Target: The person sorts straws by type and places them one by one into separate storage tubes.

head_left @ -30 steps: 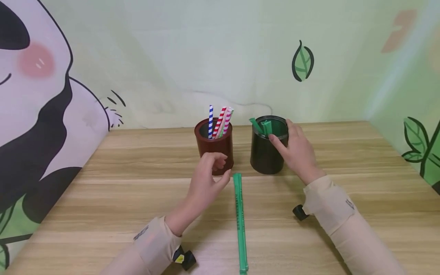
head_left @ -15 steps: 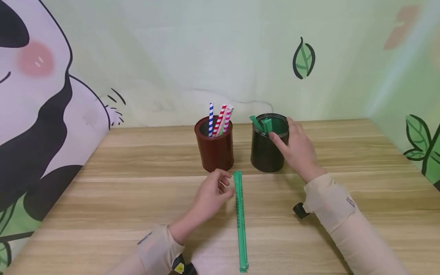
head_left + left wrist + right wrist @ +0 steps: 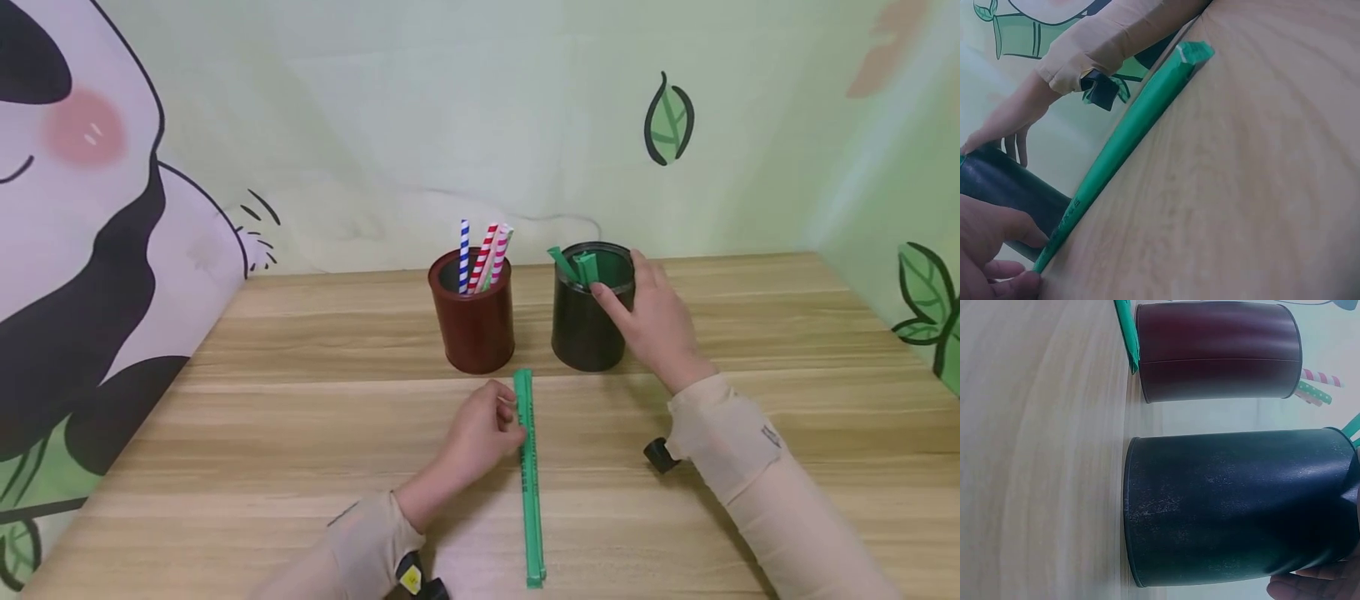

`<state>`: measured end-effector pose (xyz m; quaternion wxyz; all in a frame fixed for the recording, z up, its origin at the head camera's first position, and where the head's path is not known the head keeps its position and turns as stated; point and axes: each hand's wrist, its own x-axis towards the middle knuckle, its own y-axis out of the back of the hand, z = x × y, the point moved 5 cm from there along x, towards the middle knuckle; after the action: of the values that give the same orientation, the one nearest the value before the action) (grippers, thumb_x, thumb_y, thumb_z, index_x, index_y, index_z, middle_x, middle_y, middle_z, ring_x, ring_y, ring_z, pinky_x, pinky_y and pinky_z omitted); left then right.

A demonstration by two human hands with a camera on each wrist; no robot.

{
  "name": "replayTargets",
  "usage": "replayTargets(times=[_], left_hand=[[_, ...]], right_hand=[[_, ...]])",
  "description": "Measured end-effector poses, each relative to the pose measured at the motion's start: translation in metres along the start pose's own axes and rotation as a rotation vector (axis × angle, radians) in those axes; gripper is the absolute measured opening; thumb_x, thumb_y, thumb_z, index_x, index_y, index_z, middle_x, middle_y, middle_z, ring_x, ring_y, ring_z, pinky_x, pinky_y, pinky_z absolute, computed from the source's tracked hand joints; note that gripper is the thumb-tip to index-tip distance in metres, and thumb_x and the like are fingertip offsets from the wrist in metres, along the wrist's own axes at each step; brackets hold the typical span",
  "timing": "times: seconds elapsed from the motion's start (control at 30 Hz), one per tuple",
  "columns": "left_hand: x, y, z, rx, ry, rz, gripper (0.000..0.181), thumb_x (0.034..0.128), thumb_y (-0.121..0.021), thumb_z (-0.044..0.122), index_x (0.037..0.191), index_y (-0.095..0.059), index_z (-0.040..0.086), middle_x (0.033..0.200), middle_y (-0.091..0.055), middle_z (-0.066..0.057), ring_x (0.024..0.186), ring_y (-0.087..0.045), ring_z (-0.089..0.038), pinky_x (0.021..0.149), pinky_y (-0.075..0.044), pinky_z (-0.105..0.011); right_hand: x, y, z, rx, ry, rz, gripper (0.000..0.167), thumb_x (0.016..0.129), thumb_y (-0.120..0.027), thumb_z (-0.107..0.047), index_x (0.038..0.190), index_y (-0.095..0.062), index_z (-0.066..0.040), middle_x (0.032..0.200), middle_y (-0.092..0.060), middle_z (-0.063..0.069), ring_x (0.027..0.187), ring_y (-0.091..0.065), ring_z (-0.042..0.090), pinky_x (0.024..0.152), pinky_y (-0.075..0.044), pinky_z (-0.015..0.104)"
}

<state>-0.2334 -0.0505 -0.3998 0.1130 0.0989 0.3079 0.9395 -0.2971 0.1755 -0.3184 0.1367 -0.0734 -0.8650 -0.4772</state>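
Observation:
In the head view a long green wrapped straw (image 3: 532, 500), dark print along its side, lies on the table pointing away from me. My left hand (image 3: 480, 429) is at its far part, thumb tip at the straw's left edge and fingers loosely bent. The left wrist view has the thumb and fingertips close around that end of the straw (image 3: 1116, 150), with a gap between them. My right hand (image 3: 663, 325) holds the black cup (image 3: 588, 333) by its right side, thumb at the front rim. Green wrapped straws (image 3: 587, 268) stick out of that cup; its lower inside is hidden.
Left of the black cup stands a brown-red cup (image 3: 476, 329) with several striped paper straws (image 3: 480, 258). Both cups are near the back of the wooden table (image 3: 300, 450), before a wall with a painted panda (image 3: 82, 208) and leaves.
My left hand has come down and right, from in front of the brown-red cup to the green straw's edge. My right hand stays on the black cup. The view has shifted slightly.

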Motion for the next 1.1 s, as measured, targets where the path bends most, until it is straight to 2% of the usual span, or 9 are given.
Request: replayTargets(times=[0.27, 0.4, 0.73, 0.87, 1.1], left_hand=[[0.0007, -0.0049, 0.0004, 0.083, 0.054, 0.003, 0.038, 0.0726, -0.076, 0.004, 0.104, -0.055, 0.001, 0.085, -0.053, -0.006, 0.076, -0.050, -0.016, 0.068, -0.043, -0.026], [-0.0004, -0.0051, 0.0018, 0.092, 0.073, -0.006, 0.037, 0.0732, -0.074, 0.003, 0.104, -0.054, 0.001, 0.085, -0.053, -0.006, 0.077, -0.050, -0.016, 0.068, -0.043, -0.026], [-0.0008, 0.0016, 0.0034, 0.135, 0.058, 0.017, 0.037, 0.0698, -0.071, 0.001, 0.103, -0.055, 0.002, 0.080, -0.058, -0.006, 0.073, -0.051, -0.016, 0.066, -0.044, -0.027], [-0.0010, 0.0039, 0.0018, 0.146, 0.062, 0.020, 0.034, 0.0720, -0.070, 0.002, 0.102, -0.054, 0.002, 0.080, -0.060, -0.006, 0.073, -0.052, -0.016, 0.066, -0.045, -0.027], [-0.0011, 0.0041, 0.0026, 0.196, 0.032, 0.027, 0.033, 0.0737, -0.071, 0.002, 0.101, -0.053, 0.002, 0.079, -0.062, -0.008, 0.073, -0.056, -0.018, 0.066, -0.046, -0.028]], right_hand=[[-0.0002, 0.0002, 0.0005, -0.009, -0.003, -0.006, 0.088, 0.095, -0.037, -0.062, 0.150, -0.018, 0.004, 0.148, -0.033, 0.029, 0.130, -0.042, 0.045, 0.105, -0.038, 0.060], [-0.0005, -0.0001, 0.0010, -0.005, -0.004, -0.007, 0.089, 0.094, -0.037, -0.063, 0.150, -0.018, 0.004, 0.148, -0.033, 0.029, 0.130, -0.042, 0.046, 0.105, -0.038, 0.061], [-0.0005, 0.0003, 0.0029, -0.001, -0.009, 0.002, 0.090, 0.094, -0.036, -0.064, 0.150, -0.018, 0.003, 0.148, -0.033, 0.028, 0.129, -0.043, 0.046, 0.103, -0.039, 0.062], [-0.0005, -0.0005, 0.0016, 0.006, -0.007, 0.000, 0.090, 0.094, -0.037, -0.064, 0.150, -0.019, 0.003, 0.147, -0.033, 0.028, 0.128, -0.044, 0.045, 0.102, -0.040, 0.062], [-0.0014, 0.0002, -0.0001, 0.008, -0.003, 0.002, 0.089, 0.094, -0.036, -0.063, 0.150, -0.018, 0.004, 0.148, -0.032, 0.028, 0.129, -0.043, 0.046, 0.103, -0.039, 0.062]])
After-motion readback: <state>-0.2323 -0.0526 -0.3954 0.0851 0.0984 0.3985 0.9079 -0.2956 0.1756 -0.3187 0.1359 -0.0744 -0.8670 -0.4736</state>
